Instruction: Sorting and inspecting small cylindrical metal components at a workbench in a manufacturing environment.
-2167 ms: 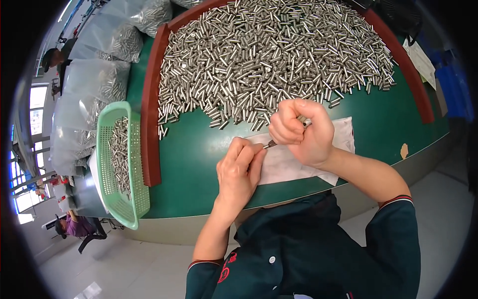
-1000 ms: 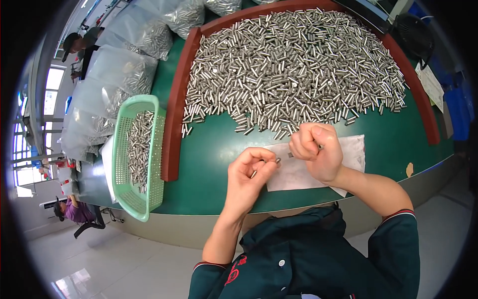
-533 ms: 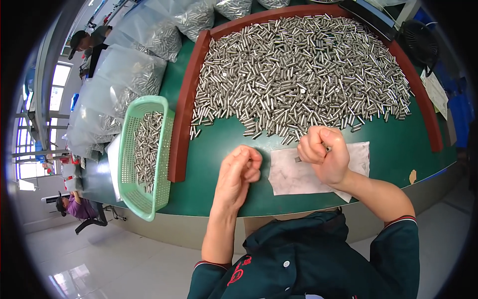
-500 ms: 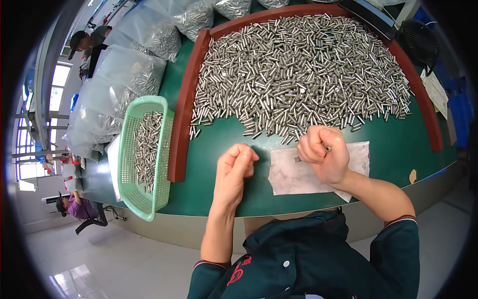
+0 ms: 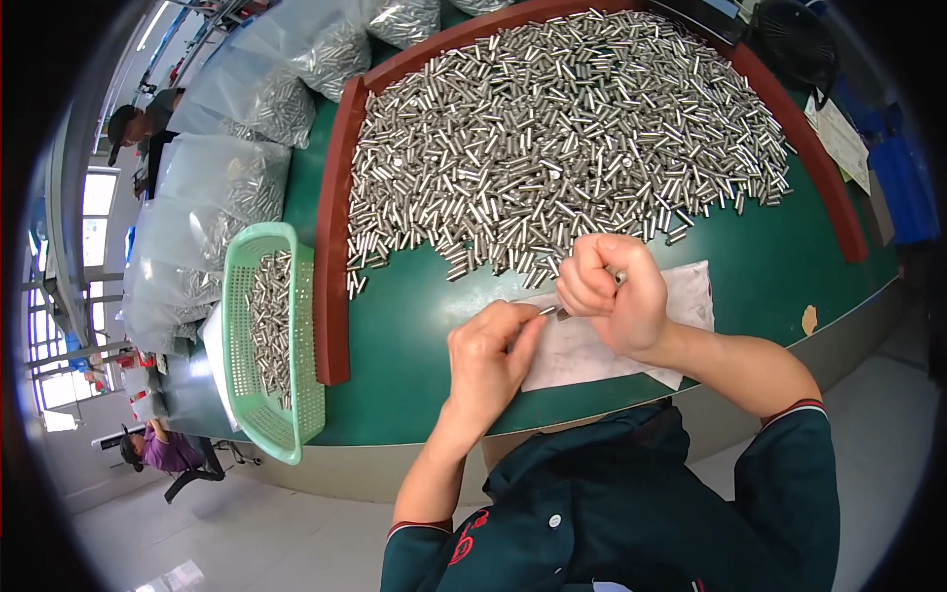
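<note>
My left hand (image 5: 490,360) is closed, with a short shiny metal pin (image 5: 548,310) pinched at the tips of its thumb and forefinger. Just to its right, my right hand (image 5: 617,296) is curled into a fist. The end of a metal pin (image 5: 619,277) shows in that fist, and a greyish piece sticks out under its fingers near the left fingertips. How many pins the fist holds is hidden. Beneath both hands lies a smudged white cloth (image 5: 681,306) on the green tabletop. A wide heap of loose metal pins (image 5: 552,138) spreads out beyond them.
A red-brown raised border (image 5: 333,286) frames the heap on several sides. Left of it stands a green perforated basket (image 5: 306,385) partly filled with pins. Clear plastic bags (image 5: 247,178) of pins line the far left. A black fan (image 5: 794,44) is at the back right. Two people are farther off.
My left hand has moved right to my right hand, and a pin now shows at its fingertips. My right hand stays in a fist. The whole view has shifted slightly.
</note>
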A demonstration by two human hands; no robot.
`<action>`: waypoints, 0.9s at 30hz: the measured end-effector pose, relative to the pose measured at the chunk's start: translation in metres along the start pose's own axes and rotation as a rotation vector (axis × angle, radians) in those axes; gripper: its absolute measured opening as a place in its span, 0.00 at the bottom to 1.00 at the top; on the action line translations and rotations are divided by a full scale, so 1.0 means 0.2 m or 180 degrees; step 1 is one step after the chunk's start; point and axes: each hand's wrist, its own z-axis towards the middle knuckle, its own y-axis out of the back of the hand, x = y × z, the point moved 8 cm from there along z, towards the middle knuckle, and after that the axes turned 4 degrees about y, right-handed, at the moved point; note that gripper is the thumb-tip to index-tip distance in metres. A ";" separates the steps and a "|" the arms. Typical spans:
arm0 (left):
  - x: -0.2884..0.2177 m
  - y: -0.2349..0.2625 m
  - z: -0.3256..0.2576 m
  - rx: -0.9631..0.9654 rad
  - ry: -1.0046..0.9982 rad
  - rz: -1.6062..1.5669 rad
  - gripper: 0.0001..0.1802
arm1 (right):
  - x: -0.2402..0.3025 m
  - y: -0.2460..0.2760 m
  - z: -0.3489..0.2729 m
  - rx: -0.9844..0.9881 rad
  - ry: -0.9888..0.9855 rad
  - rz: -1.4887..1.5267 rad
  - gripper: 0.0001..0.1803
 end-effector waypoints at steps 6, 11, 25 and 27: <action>0.00 -0.05 0.00 0.0111 0.0054 0.0044 0.03 | 0.05 0.03 0.01 -0.0047 0.0090 0.0113 0.19; -0.01 -0.06 0.00 0.0140 0.0028 0.0084 0.03 | 0.05 0.03 0.00 -0.0022 0.0107 0.0053 0.18; -0.01 -0.06 0.01 0.0188 0.0026 0.0039 0.03 | 0.04 -0.01 0.01 0.0263 0.0148 -0.0269 0.18; -0.01 -0.06 0.01 0.0183 0.0074 0.0031 0.03 | 0.04 -0.01 0.01 0.0256 0.0165 -0.0242 0.19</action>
